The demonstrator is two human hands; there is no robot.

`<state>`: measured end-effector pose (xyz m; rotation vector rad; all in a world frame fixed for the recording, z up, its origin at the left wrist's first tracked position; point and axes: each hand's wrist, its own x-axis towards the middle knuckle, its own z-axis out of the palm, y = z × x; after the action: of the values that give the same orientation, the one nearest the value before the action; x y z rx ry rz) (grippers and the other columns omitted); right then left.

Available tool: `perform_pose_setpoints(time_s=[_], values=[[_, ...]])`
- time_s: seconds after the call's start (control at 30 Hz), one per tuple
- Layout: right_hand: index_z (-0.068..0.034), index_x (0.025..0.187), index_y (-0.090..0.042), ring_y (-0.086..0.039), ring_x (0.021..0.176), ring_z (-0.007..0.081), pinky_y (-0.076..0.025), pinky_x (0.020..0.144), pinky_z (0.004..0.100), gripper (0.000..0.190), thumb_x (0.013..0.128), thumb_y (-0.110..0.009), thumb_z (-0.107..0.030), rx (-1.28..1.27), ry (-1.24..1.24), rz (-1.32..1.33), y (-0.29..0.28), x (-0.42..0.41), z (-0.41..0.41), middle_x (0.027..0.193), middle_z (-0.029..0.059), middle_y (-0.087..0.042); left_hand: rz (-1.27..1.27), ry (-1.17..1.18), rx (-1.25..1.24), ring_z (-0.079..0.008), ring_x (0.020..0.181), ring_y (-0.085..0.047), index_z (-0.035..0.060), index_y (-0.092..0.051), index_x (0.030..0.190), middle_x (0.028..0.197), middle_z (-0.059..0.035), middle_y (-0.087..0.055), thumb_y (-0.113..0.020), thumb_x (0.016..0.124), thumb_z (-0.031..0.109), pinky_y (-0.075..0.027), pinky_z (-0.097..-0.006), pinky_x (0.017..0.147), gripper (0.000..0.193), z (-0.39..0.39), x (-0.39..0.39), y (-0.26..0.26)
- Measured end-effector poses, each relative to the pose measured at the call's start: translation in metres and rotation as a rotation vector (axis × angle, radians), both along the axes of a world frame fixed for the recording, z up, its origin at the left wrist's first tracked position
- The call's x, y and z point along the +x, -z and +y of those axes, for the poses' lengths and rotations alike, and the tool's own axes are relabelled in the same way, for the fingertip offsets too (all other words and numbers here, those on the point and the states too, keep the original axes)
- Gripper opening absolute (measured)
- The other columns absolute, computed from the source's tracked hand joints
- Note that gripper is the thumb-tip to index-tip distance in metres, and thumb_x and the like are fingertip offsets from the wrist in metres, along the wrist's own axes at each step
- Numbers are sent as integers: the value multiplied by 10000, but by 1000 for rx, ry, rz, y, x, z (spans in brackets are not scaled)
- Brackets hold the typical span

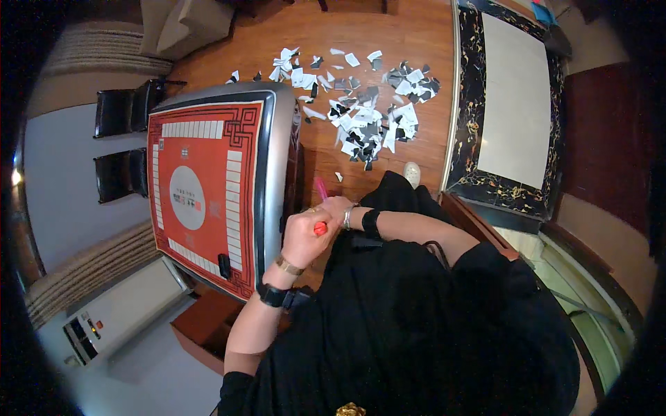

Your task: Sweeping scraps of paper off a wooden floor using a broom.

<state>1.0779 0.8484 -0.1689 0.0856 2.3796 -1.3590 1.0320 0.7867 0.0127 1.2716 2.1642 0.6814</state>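
My left hand (pixel 303 236) is closed around the upper end of a pink-red handle (pixel 321 189), with its red end cap (pixel 320 229) showing beside the thumb. Just below and to the right, my right hand (pixel 337 206) grips the same handle, pressed close to the left one. A short pink length of it shows beyond the fingers; its lower end is hidden, so the kind of tool cannot be told. On the wood floor past my hands lies a loose pile of torn white, grey and black paper scraps (pixel 364 125), with more pieces scattered around it.
A mahjong table (pixel 269 171) with a red top stands close at left, a small black object (pixel 224 266) on it. Black chairs (pixel 114 113) stand beyond it. A marble-bordered floor panel (pixel 471 104) lies at right. A light shoe (pixel 411 174) shows near the pile.
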Motion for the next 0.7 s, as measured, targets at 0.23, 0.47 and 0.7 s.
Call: perform_pose_setpoints(time_s=[0.23,0.47,0.7], values=[[-153,825,-646,-646,782,301,-516,653,443,232,736,-626,-366,221,175,235,-10,1,49,757,127,-635,-90,-150,200,-266,580,-580,-6,-609,701,658,-141,-591,-673,806,74,-437,-325,522,147,18,-6,-21],[-98,828,-640,-640,767,312,-520,676,433,254,746,-636,-338,278,194,169,-54,-15,62,806,147,-633,-17,-174,255,-254,558,-588,-9,-587,672,655,-128,-600,-664,808,44,-442,-307,528,165,19,-1,-66],[-127,830,-670,-644,802,324,-526,693,434,197,734,-644,-297,98,92,94,-11,1,44,798,139,-643,-301,1,-15,-170,716,-596,-6,-595,730,741,-83,-623,-670,794,24,-457,-282,665,103,35,-11,-39]])
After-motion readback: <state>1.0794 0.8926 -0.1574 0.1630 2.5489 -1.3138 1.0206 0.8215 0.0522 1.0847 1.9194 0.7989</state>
